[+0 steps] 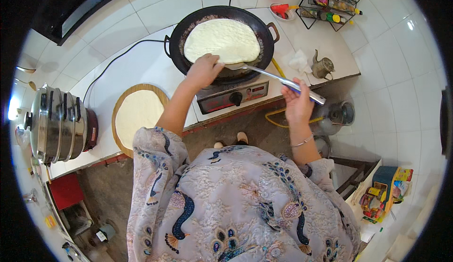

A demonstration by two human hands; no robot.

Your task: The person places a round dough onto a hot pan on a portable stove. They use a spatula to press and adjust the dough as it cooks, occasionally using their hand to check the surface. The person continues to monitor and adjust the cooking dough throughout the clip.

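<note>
A large pale flatbread [222, 39] lies in a black two-handled wok [175, 45] on a cooker with a knob [232, 98]. At the bread's near edge my left hand [205, 70] rests, fingers bent and touching the dough; its fingertips are partly hidden. My right hand [298, 99] is closed round the handle of a metal spatula [269, 74]. The spatula's blade reaches under the near rim of the bread, close beside my left fingers. Left of the cooker, a second round of rolled dough [137, 115] lies on a round wooden board [120, 141].
A tiered steel steamer [54, 125] stands at the left end of the counter. Right of the wok are a small metal pot [322, 67], crumpled white tissue [299, 62], a bowl with a red tool [281, 11] and a bottle rack [330, 4]. A gas cylinder [332, 115] stands below.
</note>
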